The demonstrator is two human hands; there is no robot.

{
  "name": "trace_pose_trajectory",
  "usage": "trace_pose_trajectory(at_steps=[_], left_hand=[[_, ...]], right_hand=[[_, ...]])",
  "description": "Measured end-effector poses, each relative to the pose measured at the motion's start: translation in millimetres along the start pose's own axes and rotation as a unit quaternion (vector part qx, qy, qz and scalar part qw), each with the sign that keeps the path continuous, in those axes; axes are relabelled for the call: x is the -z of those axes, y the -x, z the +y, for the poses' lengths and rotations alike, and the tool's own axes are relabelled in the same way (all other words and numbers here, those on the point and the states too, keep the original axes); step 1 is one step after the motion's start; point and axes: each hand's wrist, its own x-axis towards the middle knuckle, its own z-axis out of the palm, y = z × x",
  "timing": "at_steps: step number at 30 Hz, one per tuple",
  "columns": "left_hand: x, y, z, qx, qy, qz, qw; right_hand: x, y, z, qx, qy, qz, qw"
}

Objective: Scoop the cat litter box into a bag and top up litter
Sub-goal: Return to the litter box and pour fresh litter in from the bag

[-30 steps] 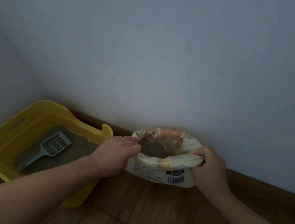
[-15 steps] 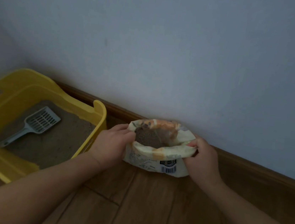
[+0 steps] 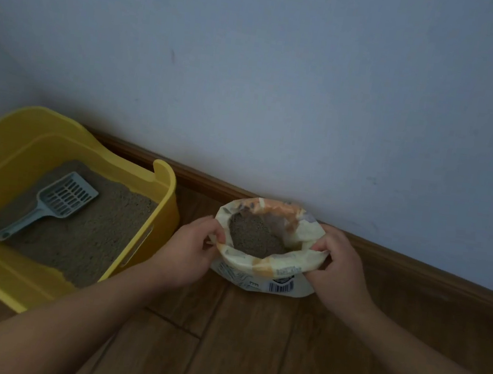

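Note:
A white and orange litter bag [image 3: 272, 269] stands on the wooden floor against the wall, its mouth held wide with grey litter inside. My left hand [image 3: 190, 253] pinches the left rim of the bag and my right hand [image 3: 337, 268] grips the right rim. To the left stands a yellow litter box [image 3: 156, 200] holding grey-brown litter. A pale blue slotted scoop [image 3: 53, 203] lies flat on that litter, handle toward the near left.
A blue-grey wall [image 3: 283, 82] with a brown skirting board [image 3: 415, 269] runs right behind the bag and the box. Wooden floorboards [image 3: 234, 350] stretch in front of the bag, between my forearms.
My view has dropped and shifted, so the box and bag sit lower and more of the box shows. Both hands stay on the bag's rim, which is spread slightly wider.

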Motion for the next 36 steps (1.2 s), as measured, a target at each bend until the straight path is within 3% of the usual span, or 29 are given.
trace_pose_trajectory(at_steps=[10, 22, 26, 36], left_hand=[[-10.0, -2.2, 1.3, 0.083, 0.069, -0.089, 0.99], [1.5, 19.5, -0.8, 0.039, 0.055, 0.031, 0.997], [1.3, 19.5, -7.7, 0.077, 0.028, 0.001, 0.997], [-6.2, 17.6, -7.2, 0.097, 0.005, -0.031, 0.995]], right_hand=[[4.7, 6.8, -5.1, -0.034, 0.018, -0.081, 0.996], [3.3, 12.0, -26.2, 0.004, 0.075, -0.046, 0.996], [-8.5, 17.8, -26.9, -0.008, 0.081, -0.109, 0.991], [-11.4, 24.0, -18.0, -0.045, 0.095, -0.132, 0.986]])
